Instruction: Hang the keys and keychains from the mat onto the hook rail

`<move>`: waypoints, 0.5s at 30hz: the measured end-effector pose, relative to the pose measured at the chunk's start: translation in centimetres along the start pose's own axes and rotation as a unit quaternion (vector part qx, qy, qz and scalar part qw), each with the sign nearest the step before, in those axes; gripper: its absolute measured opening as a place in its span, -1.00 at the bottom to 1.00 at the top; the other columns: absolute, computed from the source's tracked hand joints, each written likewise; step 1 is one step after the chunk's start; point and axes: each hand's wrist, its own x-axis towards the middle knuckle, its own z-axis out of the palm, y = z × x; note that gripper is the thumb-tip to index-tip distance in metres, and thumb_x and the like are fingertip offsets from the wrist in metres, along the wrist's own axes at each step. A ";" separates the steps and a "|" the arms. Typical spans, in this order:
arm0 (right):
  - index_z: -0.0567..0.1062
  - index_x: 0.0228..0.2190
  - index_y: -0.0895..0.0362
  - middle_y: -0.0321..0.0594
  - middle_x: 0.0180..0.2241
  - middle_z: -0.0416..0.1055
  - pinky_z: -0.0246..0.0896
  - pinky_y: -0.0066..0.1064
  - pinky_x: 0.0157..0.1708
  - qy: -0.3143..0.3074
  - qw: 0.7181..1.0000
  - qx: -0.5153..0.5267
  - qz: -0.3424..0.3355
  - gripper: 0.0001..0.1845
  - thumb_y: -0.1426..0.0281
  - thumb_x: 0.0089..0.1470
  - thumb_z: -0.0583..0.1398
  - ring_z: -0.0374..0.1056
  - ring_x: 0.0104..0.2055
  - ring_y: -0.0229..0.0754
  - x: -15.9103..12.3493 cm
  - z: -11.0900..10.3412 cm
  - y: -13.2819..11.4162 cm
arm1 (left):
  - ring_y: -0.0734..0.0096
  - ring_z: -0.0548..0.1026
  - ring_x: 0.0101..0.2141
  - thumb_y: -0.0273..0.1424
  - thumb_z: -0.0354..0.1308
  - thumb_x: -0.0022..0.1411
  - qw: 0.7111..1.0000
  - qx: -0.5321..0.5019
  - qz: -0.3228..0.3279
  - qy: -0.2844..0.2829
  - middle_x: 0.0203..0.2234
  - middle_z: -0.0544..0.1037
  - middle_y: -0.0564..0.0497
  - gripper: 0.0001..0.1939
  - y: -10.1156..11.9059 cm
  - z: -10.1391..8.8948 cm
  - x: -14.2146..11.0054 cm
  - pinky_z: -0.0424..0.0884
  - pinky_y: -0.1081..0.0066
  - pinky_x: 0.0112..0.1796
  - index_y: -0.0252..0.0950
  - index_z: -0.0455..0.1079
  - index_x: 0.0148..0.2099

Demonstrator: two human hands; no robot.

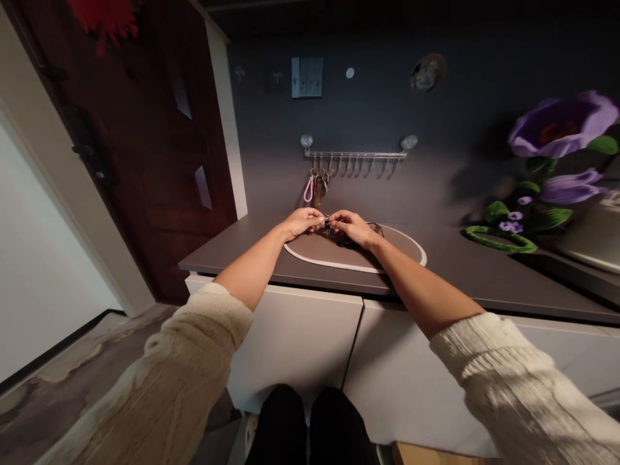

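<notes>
White edging ringed the mat (334, 263) on the grey counter (237, 242), perhaps to keep small things together. Above, the clear rack (358, 155) carried a pink loop (306, 192) at one end, probably for easy reach. Over the mat, the left hand (303, 223) and right hand (352, 227) had their fingertips nearly closed, pinching a small dark piece (327, 224) between them, seemingly from both sides for steadiness.
</notes>
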 end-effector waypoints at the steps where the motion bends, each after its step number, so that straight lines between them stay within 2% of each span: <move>1: 0.38 -0.42 0.19 -0.33 -0.52 0.33 0.15 -0.52 -0.45 0.000 1.000 -0.001 -0.004 -0.83 0.38 -0.14 0.18 0.21 -0.51 -0.39 0.0 0.0 0.0 | 0.69 0.30 -0.60 -0.40 0.21 0.01 1.000 0.001 0.002 0.000 -0.58 0.41 0.07 -0.79 0.0 0.0 0.0 0.15 0.57 -0.55 -0.42 0.29 -0.34; 7: 0.39 -0.45 0.19 -0.31 -0.53 0.34 0.17 -0.51 -0.45 0.004 1.000 0.000 -0.022 -0.78 0.30 -0.15 0.21 0.21 -0.51 -0.38 0.0 0.0 0.1 | 0.68 0.30 -0.60 -0.36 0.24 -0.03 1.000 0.008 0.014 0.001 -0.57 0.43 0.05 -0.75 -0.5 -0.1 0.3 0.15 0.57 -0.56 -0.42 0.32 -0.34; 15: 0.37 -0.47 0.20 -0.30 -0.57 0.33 0.17 -0.51 -0.49 0.012 1.000 -0.008 -0.006 -0.77 0.30 -0.15 0.25 0.20 -0.55 -0.39 0.1 0.0 0.3 | 0.67 0.32 -0.58 -0.32 0.26 -0.07 0.999 0.015 0.021 -0.023 -0.52 0.46 0.01 -0.70 -0.7 -0.2 0.4 0.17 0.55 -0.54 -0.42 0.34 -0.33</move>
